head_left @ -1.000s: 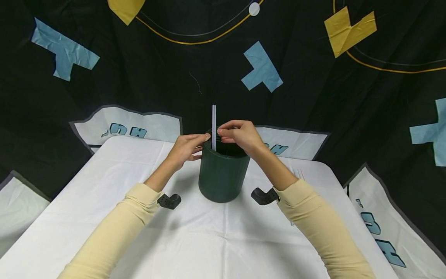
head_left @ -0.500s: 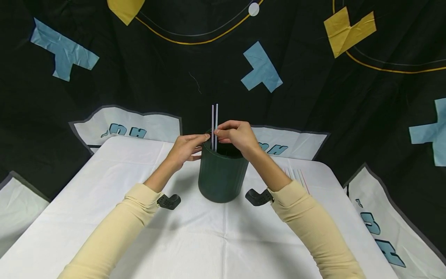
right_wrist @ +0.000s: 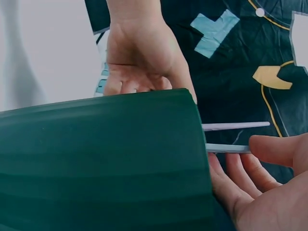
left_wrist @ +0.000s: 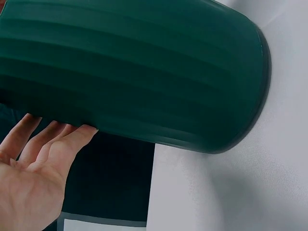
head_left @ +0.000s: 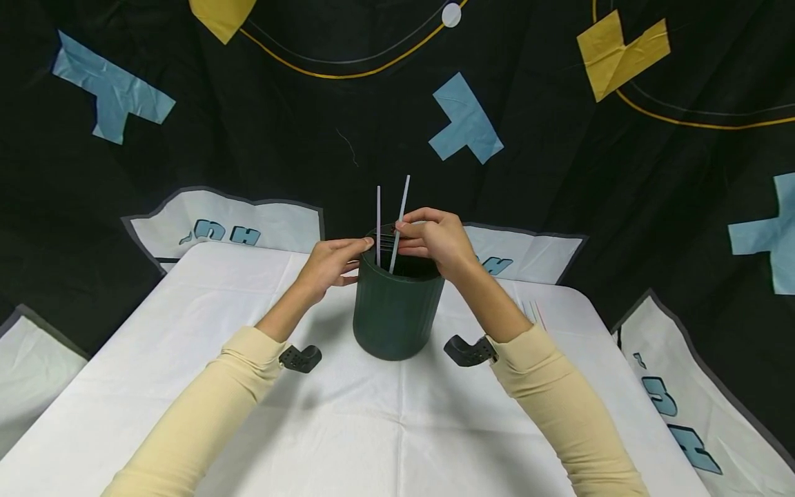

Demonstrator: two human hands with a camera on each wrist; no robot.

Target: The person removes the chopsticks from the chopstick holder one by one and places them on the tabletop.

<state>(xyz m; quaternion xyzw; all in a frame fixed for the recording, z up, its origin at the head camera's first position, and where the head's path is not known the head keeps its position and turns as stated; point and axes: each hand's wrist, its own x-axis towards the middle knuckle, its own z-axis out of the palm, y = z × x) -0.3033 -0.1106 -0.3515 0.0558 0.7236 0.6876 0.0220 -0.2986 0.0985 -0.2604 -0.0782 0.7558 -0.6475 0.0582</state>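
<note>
A dark green cylindrical bin (head_left: 397,317) stands upright on the white table. My left hand (head_left: 332,266) holds its left side: the thumb lies at the rim and the fingers touch the outer wall, as the left wrist view shows too. My right hand (head_left: 437,241) pinches a pale blue straw (head_left: 402,200) between thumb and fingers at the bin's mouth. This straw leans right, its lower end inside the rim. Beside it a pale lilac straw (head_left: 378,214) stands nearly upright in the bin, apart from the right hand. The inside of the bin is mostly hidden in shadow.
Several thin coloured straws (head_left: 535,314) lie on the white table (head_left: 348,428) at the right, partly covered by the right forearm. Behind the table hangs a black cloth (head_left: 279,138) with blue and yellow tape pieces.
Two straws stood side by side. My right hand took hold of the pale blue one and drew it right, tilting it and raising it slightly. The left hand stayed on the bin.
</note>
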